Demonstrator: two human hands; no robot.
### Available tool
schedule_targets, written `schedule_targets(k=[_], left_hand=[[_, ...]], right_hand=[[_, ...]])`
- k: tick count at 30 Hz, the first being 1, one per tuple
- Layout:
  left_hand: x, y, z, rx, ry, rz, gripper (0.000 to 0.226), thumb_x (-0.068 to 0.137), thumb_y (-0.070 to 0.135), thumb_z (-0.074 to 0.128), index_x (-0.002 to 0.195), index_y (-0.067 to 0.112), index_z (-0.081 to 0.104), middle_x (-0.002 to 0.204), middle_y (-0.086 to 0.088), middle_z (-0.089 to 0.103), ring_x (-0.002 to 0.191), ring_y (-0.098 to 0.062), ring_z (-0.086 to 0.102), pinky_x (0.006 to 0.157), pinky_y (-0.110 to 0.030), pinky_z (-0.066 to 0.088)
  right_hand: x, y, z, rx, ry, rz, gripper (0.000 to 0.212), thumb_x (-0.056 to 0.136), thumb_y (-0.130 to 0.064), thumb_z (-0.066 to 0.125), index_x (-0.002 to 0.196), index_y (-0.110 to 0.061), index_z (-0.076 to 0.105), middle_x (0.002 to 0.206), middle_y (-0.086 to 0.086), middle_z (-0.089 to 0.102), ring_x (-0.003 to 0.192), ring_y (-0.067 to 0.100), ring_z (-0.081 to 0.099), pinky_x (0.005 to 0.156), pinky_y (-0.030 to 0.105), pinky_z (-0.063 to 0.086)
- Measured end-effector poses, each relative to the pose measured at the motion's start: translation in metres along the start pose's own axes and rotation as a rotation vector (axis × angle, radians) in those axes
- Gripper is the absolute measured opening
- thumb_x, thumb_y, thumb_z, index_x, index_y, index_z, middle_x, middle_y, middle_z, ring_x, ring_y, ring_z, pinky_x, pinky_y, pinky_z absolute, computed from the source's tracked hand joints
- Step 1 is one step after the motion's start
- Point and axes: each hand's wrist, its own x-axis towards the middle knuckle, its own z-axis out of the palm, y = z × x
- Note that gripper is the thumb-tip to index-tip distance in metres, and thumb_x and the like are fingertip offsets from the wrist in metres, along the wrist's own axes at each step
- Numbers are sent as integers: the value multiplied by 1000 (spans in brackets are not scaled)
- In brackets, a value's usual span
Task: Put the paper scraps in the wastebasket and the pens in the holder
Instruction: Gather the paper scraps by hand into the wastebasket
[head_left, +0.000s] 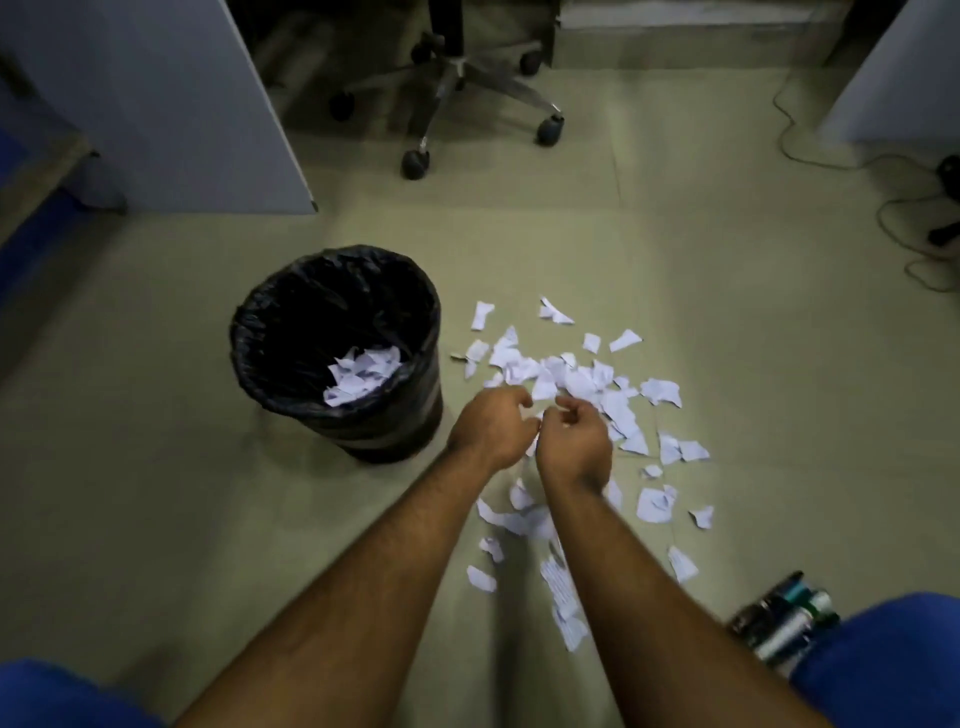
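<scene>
Both bare forearms reach straight out and low over the floor, wrists nearly touching, just right of the wastebasket (337, 353). The left hand (493, 426) is turned knuckles-up with its fingers curled loosely inward; the right hand (574, 436) sits close beside it, fingers bunched into a half-closed pinch. A sliver of white shows between the two hands, but I cannot tell whether either actually has a scrap in its grasp.

One wastebasket stands there, lined with a black bag, with a small heap of torn paper already lying in its bottom. The paper scraps (566, 374) on the floor number several dozen, too many and too overlapped to count exactly; they spread from just beside the basket's right wall outward and back under the forearms. A bundle of pens (784, 618), roughly five, blurred, lies well away from the basket near the person's blue-clad right knee (883, 670). One wheeled office chair (452, 78) stands beyond the basket.
</scene>
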Motion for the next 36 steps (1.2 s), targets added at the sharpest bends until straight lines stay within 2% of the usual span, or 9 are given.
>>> schedule_targets(k=[2, 7, 11, 18, 22, 25, 28, 33, 36], left_hand=[[-12, -17, 47, 116, -96, -79, 42, 86, 30, 60, 125, 15, 55, 124, -12, 60, 117, -33, 56, 95, -37, 46], [-46, -58, 126, 370, 3, -471, 55, 90, 45, 55, 137, 19, 40, 136, -11, 47, 119, -29, 51, 90, -39, 48], [-65, -62, 154, 191, 74, -583, 72, 86, 61, 55, 139, 16, 38, 134, -17, 44, 118, -34, 49, 87, -43, 50], [-14, -48, 154, -390, 96, -484, 44, 95, 31, 55, 134, 10, 48, 131, -21, 55, 117, -38, 55, 96, -37, 45], [-40, -62, 151, -267, 163, -554, 35, 95, 19, 47, 129, 18, 52, 129, -15, 56, 112, -36, 58, 92, -40, 51], [-76, -60, 159, -107, 78, -740, 38, 89, 25, 52, 126, 18, 47, 130, -14, 48, 116, -37, 53, 91, -44, 50], [-99, -46, 168, -205, -27, -929, 47, 84, 31, 60, 125, 16, 42, 130, -15, 42, 116, -38, 51, 90, -43, 48], [-66, -45, 176, -705, 84, -800, 35, 73, 14, 58, 106, 25, 56, 119, -10, 61, 99, -36, 64, 84, -39, 56], [-54, -57, 184, -695, 31, -664, 27, 69, 15, 47, 87, 30, 58, 102, -11, 68, 94, -37, 68, 82, -48, 59]], right_hand=[[-4, 55, -4, -113, -8, 40, 23, 90, -26, 57, 109, -22, 69, 109, 2, 72, 101, 28, 65, 81, 29, 47], [-23, 153, -18, -405, 82, 118, 32, 84, -35, 66, 114, -25, 65, 115, 6, 65, 107, 32, 58, 81, 39, 49], [-37, 179, -10, -353, 82, 285, 46, 78, -30, 73, 121, -19, 60, 126, 13, 51, 112, 40, 51, 85, 43, 47], [15, 150, 25, 127, -69, 229, 34, 83, -5, 61, 116, -12, 65, 120, 15, 60, 104, 30, 62, 88, 25, 46], [0, 155, 4, -27, 48, 224, 29, 86, -14, 61, 114, -19, 65, 119, 8, 60, 104, 27, 61, 85, 27, 44], [-33, 167, -8, -188, -1, 431, 31, 86, -28, 61, 116, -22, 58, 123, 9, 57, 114, 33, 56, 91, 35, 45], [-56, 173, -6, -183, -27, 579, 31, 86, -29, 62, 116, -22, 58, 124, 8, 52, 113, 34, 55, 90, 38, 46], [-26, 166, 12, 175, 38, 463, 25, 86, -9, 54, 104, -16, 70, 111, 6, 69, 104, 29, 64, 91, 29, 48], [-5, 166, 6, 175, 74, 416, 22, 87, -9, 54, 97, -18, 71, 104, 4, 72, 99, 27, 66, 91, 34, 53]])
